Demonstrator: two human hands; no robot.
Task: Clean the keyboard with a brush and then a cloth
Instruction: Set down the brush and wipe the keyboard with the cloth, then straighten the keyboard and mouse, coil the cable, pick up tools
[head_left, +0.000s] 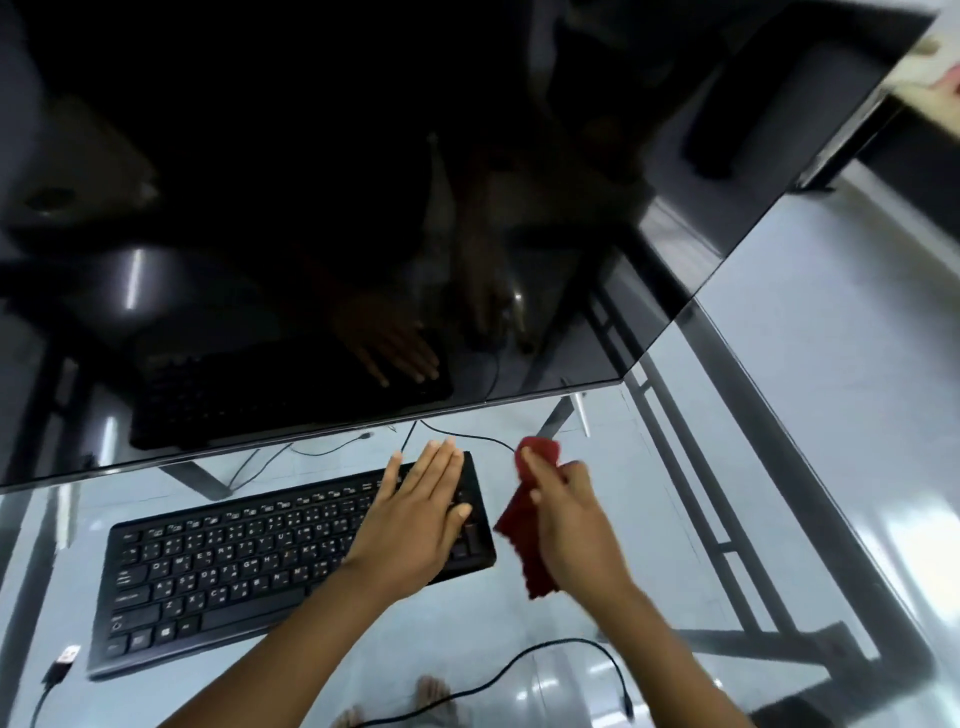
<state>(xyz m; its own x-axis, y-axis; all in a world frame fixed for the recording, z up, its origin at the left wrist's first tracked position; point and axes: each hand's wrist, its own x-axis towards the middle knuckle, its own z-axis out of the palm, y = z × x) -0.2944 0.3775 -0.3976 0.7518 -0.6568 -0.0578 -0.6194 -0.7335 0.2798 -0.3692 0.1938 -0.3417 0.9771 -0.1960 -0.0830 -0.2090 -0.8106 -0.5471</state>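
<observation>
A black keyboard (223, 571) lies slanted on a glass desk (519, 639). My left hand (415, 514) rests flat on the keyboard's right end, fingers straight and together. Just off that end, my right hand (566, 514) grips a dark red cloth (524, 551). The cloth bunches above my fingers and hangs down below my palm, held above the glass beside the keyboard. No brush is in view.
A large dark monitor (363, 208) stands right behind the keyboard, its lower edge close to my fingertips. A black cable (571, 649) loops across the glass near me. A USB plug (65, 660) lies at the keyboard's near left corner. Metal desk frame bars run at the right.
</observation>
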